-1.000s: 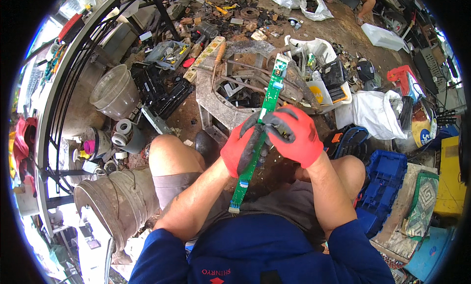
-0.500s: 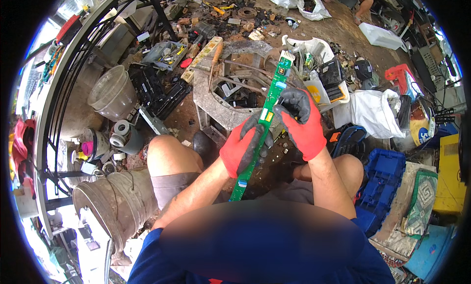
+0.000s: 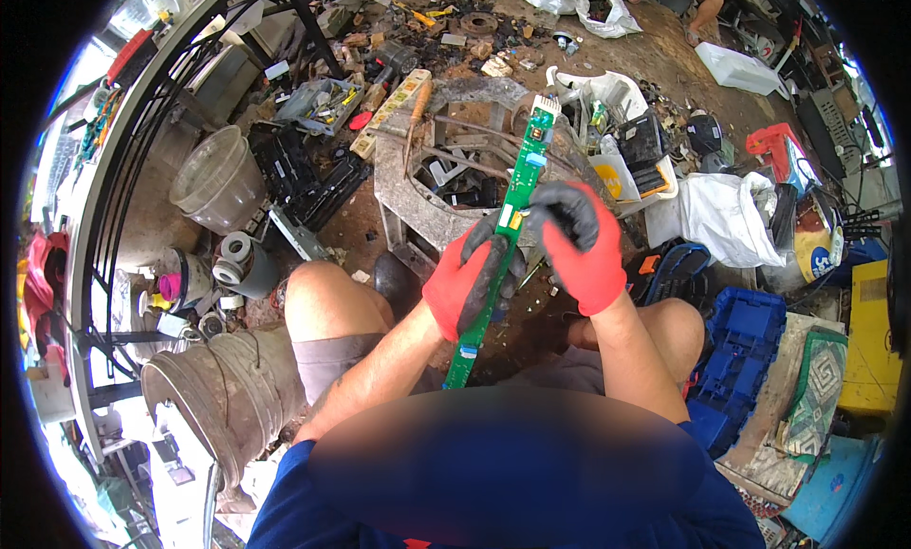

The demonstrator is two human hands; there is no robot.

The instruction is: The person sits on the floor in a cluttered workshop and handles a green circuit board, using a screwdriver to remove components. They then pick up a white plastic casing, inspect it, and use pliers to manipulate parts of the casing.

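A long narrow green circuit board [image 3: 520, 180] with connectors and small parts slants upward away from me. My left hand [image 3: 470, 279], in a red-and-black glove, is closed round its lower half. My right hand [image 3: 574, 241] is gloved alike, its dark fingertips curled at the board's right side, beside a small yellow part [image 3: 515, 221]; what they pinch, if anything, is hidden and blurred. Behind the board stands a grimy angular metal frame [image 3: 399, 200] with an orange-handled tool [image 3: 418, 103] on it.
Left are a metal rack [image 3: 93, 264], clear tub [image 3: 213, 184] and dirty bucket [image 3: 218, 407]. Right are a white container [image 3: 567, 80] of scrap, a white sack [image 3: 721, 222] and blue plastic case [image 3: 745, 350]. Scrap litters the floor. Another person's leg [image 3: 704, 18] shows top right.
My right hand has moved up and right along the board from where it covered its middle, uncovering white and yellow parts. My left hand has stayed on the board, shifting only slightly.
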